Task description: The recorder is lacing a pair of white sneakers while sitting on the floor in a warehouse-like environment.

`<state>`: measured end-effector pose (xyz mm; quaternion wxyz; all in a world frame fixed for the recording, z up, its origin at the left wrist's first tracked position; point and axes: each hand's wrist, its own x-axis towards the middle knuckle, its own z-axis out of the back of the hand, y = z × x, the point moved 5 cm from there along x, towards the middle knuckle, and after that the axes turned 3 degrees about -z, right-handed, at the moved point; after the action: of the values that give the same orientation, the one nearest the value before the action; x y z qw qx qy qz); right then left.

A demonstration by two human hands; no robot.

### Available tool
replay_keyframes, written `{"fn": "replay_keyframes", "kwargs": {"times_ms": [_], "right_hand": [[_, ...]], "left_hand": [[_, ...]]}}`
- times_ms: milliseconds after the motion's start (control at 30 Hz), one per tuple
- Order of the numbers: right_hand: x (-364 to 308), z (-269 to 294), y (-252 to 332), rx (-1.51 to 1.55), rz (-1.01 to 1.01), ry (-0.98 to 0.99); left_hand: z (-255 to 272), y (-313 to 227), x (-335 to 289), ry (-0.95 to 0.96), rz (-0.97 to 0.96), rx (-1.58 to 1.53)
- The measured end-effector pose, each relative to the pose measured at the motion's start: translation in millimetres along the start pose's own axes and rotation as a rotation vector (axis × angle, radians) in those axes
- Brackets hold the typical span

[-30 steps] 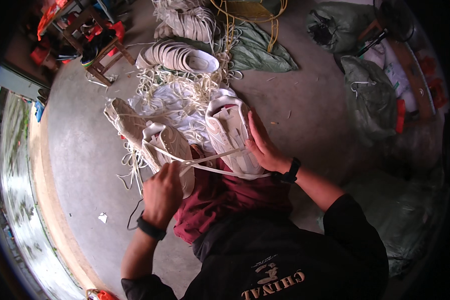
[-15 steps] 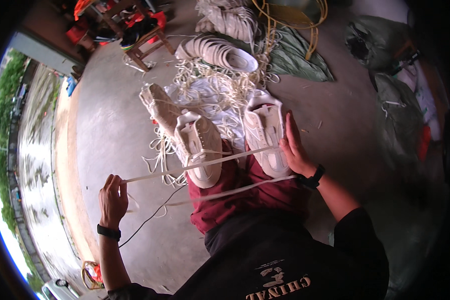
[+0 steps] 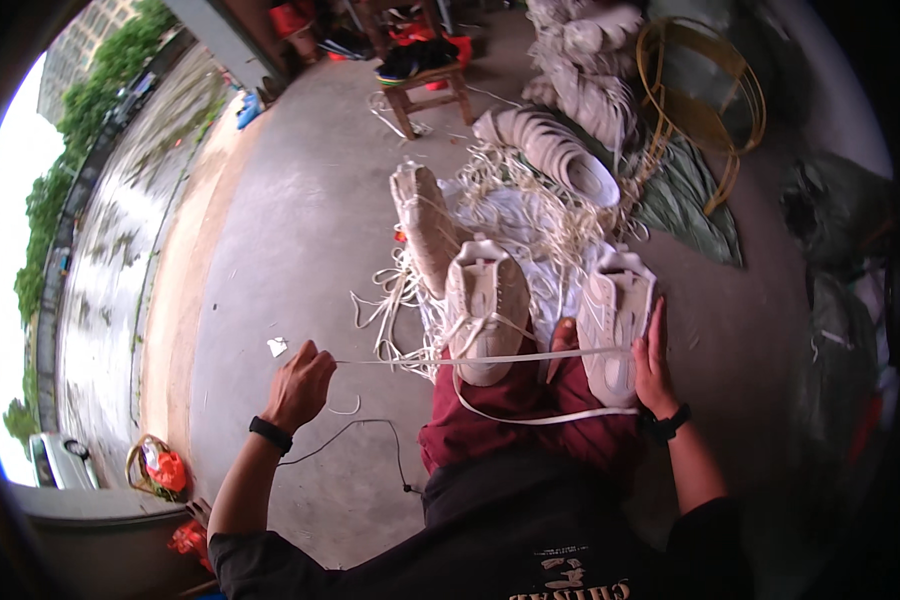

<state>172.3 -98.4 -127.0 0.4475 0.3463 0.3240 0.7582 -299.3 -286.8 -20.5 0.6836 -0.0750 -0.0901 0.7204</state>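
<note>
My left hand is closed in a pinch on one end of a flat off-white shoelace. The lace runs taut and nearly level to a beige-white sneaker on the right, over my lap. My right hand lies against that sneaker's right side and holds it, fingers along the edge; part of the grip is hidden behind the shoe. A looser strand of lace sags below. Beside it rests another beige sneaker with lace tied across its upper. A third shoe leans behind it.
Behind the shoes lies a pile of loose laces on white sheeting. Beyond are a row of stacked shoe parts, a yellow chair frame and a wooden stool. A black cable crosses the floor at left.
The view has turned, so the scene sits further right and lower. The lace between my hands has become more level. Its lower strand no longer trails far left and now loops below the sneakers.
</note>
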Motion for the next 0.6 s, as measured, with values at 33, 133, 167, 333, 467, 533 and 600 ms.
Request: {"fn": "replay_keyframes", "kwargs": {"times_ms": [33,133,167,333,467,533,600], "right_hand": [[-3.9,-3.0,8.4,0.009,0.024,0.008],[-8.6,-2.1,25.3,0.012,0.004,0.001],[-11.0,-2.3,29.4,0.012,0.029,0.007],[-23.4,-7.3,41.2,0.003,0.029,0.011],[-37.5,-7.3,61.6,0.03,0.019,0.033],[-38.0,-3.1,64.5,0.029,0.012,0.029],[-40.5,-0.8,63.0,0.015,0.032,0.029]], "left_hand": [[4.3,3.5,-7.6,-0.03,-0.025,0.021],[7.8,14.8,-27.4,-0.079,-0.005,0.115],[5.4,18.7,-33.1,-0.073,0.004,0.155],[4.5,31.5,-60.4,-0.037,0.107,0.204],[9.4,31.2,-86.0,-0.027,0.173,0.14],[9.0,29.0,-90.4,-0.06,0.188,0.132],[10.9,23.8,-94.9,-0.085,0.199,0.109]]}}
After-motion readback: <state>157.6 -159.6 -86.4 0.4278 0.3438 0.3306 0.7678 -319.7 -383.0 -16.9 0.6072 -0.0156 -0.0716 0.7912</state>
